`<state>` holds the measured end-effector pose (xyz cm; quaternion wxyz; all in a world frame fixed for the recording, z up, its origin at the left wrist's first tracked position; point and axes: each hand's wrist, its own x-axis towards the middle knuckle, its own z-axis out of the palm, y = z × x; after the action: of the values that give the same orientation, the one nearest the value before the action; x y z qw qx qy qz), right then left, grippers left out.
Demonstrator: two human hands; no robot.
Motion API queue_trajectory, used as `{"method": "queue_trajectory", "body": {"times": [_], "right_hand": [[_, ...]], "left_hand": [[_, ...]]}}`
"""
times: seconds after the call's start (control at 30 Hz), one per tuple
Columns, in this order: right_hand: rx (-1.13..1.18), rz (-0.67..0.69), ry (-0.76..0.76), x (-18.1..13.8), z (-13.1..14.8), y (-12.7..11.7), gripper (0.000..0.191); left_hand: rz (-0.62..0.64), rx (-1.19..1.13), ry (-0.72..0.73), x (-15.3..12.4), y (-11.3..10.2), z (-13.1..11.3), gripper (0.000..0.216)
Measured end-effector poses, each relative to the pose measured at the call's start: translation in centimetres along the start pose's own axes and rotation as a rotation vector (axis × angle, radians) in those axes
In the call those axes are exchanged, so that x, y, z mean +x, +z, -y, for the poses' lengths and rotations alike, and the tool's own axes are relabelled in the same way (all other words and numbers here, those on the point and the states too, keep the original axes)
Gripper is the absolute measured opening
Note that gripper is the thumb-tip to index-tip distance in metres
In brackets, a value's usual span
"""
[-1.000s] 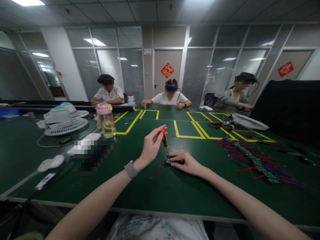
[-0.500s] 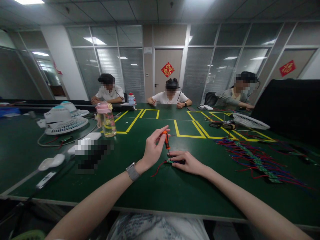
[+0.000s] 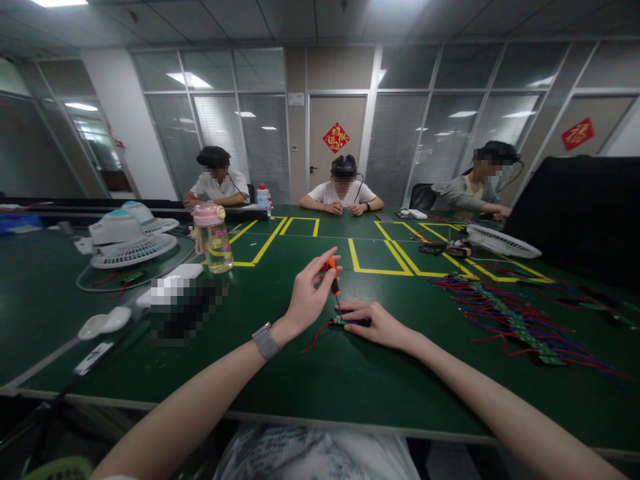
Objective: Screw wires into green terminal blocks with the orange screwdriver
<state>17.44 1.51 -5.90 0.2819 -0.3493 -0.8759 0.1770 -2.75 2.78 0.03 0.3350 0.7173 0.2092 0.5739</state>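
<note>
My left hand (image 3: 307,297) pinches the orange handle of a small screwdriver (image 3: 332,277), held upright with its tip down on a small green circuit board (image 3: 341,321). A grey watch sits on that wrist. My right hand (image 3: 376,322) lies on the green table (image 3: 320,373) with its fingers pressed on the board, holding it flat. A red wire (image 3: 316,337) trails from the board toward me.
A heap of red and blue wires with boards (image 3: 505,313) lies to the right. White fan parts (image 3: 131,240) and a pink-capped bottle (image 3: 213,239) stand at the left. Another fan grille (image 3: 503,241) lies far right. Three people sit across the table.
My left fingers have shifted around the screwdriver handle, which looks turned slightly. The right hand stays on the board. The person opposite has brought both hands together.
</note>
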Motion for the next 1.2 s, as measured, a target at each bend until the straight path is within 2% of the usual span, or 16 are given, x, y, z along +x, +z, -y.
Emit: {"method": "queue_trajectory", "body": {"times": [0.1,0.2,0.4,0.57,0.8,1.03,1.2], "right_hand": [[-0.006,-0.002,0.009,0.00,0.11,0.02,0.029],[0.005,-0.016,0.010,0.04,0.16,0.11,0.028],[-0.008,-0.021,0.002,0.12,0.22,0.19,0.029],[-0.024,-0.026,-0.001,0.07,0.38,0.19,0.028],[-0.016,-0.026,0.004,-0.04,0.39,0.18,0.028],[-0.003,-0.026,0.001,-0.01,0.48,0.12,0.028],[-0.019,-0.015,0.007,-0.04,0.59,0.07,0.029]], "left_hand": [[-0.053,0.131,0.068,-0.03,-0.13,-0.23,0.029],[-0.033,0.205,0.106,-0.09,-0.23,-0.43,0.029],[0.065,0.025,0.054,-0.16,-0.01,-0.07,0.043],[-0.009,0.013,0.018,-0.13,0.11,-0.23,0.038],[-0.031,0.178,0.109,-0.13,-0.07,-0.55,0.027],[-0.003,0.023,0.080,-0.43,0.03,-0.37,0.036],[-0.075,0.098,0.087,-0.38,0.03,-0.48,0.028]]}}
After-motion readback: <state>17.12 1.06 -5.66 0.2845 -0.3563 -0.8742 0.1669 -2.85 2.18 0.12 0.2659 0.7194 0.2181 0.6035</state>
